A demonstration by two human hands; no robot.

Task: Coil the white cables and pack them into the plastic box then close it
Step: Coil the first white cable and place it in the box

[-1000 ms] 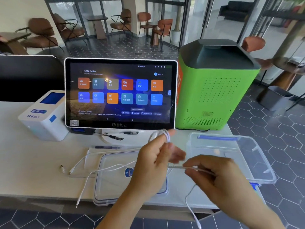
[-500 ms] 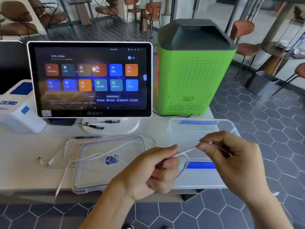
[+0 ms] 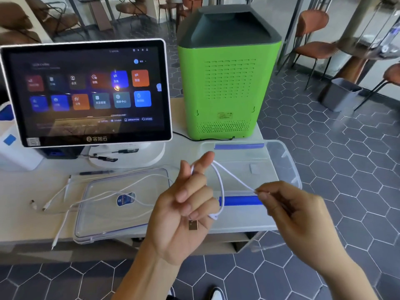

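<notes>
My left hand [image 3: 186,211] is raised palm-up over the table edge, a white cable [image 3: 220,187] looped over its forefinger and its gold USB plug held under the curled fingers. My right hand [image 3: 296,215] pinches the same cable's straight run, pulled taut to the right. Behind my hands stands the clear plastic box [image 3: 279,156] with blue clips, open. Its clear lid [image 3: 101,213] lies flat to the left. More white cables [image 3: 65,211] trail across the lid and table.
A touchscreen terminal [image 3: 86,92] on a white stand sits at the back left, a green machine [image 3: 227,83] at the back right. Pens lie near the stand. A white printer [image 3: 13,148] is at the far left. Tiled floor lies beyond the table edge.
My left hand has turned palm-up and risen, with the cable now looped over its forefinger. My right hand has dropped lower and drawn the cable taut. The view shifted right.
</notes>
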